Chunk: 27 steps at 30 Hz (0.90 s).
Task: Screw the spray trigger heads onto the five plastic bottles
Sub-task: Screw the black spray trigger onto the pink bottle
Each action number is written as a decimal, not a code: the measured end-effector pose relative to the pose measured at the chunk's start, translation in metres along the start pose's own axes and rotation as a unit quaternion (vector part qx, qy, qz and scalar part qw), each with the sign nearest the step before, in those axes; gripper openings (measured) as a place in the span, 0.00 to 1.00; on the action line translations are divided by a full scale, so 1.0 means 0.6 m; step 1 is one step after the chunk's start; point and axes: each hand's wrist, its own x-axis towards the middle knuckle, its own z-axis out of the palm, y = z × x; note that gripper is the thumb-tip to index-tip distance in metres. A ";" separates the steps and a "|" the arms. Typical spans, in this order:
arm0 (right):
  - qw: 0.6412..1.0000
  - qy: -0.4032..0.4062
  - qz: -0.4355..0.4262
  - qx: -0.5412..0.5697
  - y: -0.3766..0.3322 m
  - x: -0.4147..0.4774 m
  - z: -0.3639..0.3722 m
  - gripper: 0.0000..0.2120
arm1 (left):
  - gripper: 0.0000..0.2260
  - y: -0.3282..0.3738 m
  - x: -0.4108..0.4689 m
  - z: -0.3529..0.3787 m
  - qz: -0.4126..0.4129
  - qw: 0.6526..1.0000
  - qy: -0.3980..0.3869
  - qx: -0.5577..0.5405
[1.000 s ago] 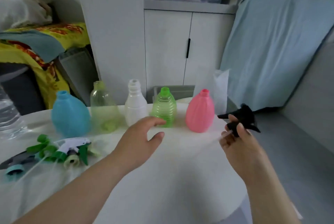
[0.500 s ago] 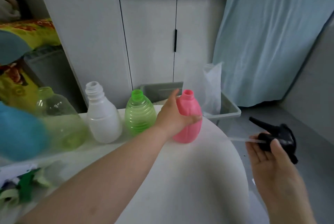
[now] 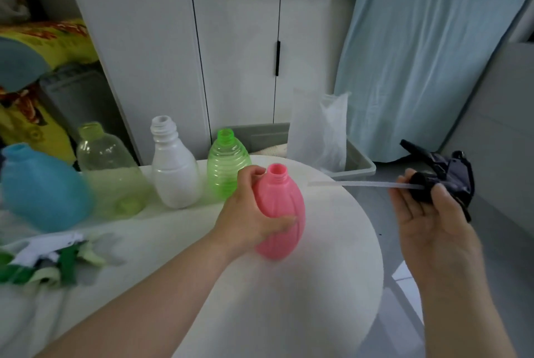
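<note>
My left hand (image 3: 248, 222) grips the pink bottle (image 3: 284, 207) and holds it tilted just above the white table (image 3: 318, 285), its neck open. My right hand (image 3: 430, 222) holds the black spray trigger head (image 3: 445, 175) off the table's right edge. The head's clear dip tube (image 3: 352, 183) points left toward the pink bottle's neck. Behind stand the green bottle (image 3: 226, 165), the white bottle (image 3: 173, 172), the pale yellow-green bottle (image 3: 108, 170) and the blue bottle (image 3: 40, 187), all uncapped.
A blurred heap of green and white spray trigger heads (image 3: 49, 259) lies at the table's left. A grey bin (image 3: 358, 164) with a white plastic bag (image 3: 320, 129) stands behind the table, before a white cabinet (image 3: 274, 54). Grey floor lies to the right.
My left hand reached the pink bottle, closed on it and lifted it forward, tilting it. My right hand turned the black trigger head so its tube points at the bottle. The view swung right.
</note>
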 end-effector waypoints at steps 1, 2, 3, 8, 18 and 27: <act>1.000 -0.007 0.004 0.003 -0.001 -0.007 0.011 0.14 | 0.30 0.001 -0.015 -0.012 -0.003 1.000 0.001 0.008; 1.000 -0.014 0.007 0.002 -0.002 -0.015 0.023 0.15 | 0.31 0.001 -0.027 -0.023 -0.008 1.000 0.004 0.014; 1.000 -0.020 0.011 -0.005 -0.002 -0.022 0.035 0.15 | 0.32 0.001 -0.039 -0.033 -0.012 1.000 0.006 0.020; 0.995 -0.059 0.041 -0.063 0.006 -0.055 0.094 0.10 | 0.29 -0.005 -0.086 -0.062 -0.031 0.999 0.007 0.008; 0.924 -0.185 -0.020 -0.333 -0.011 -0.065 0.182 0.09 | 0.31 -0.023 -0.106 -0.058 -0.031 0.998 0.023 -0.057; 0.812 -0.285 0.054 -0.506 0.083 -0.086 0.183 0.11 | 0.33 -0.023 -0.108 -0.053 -0.026 0.998 0.033 -0.043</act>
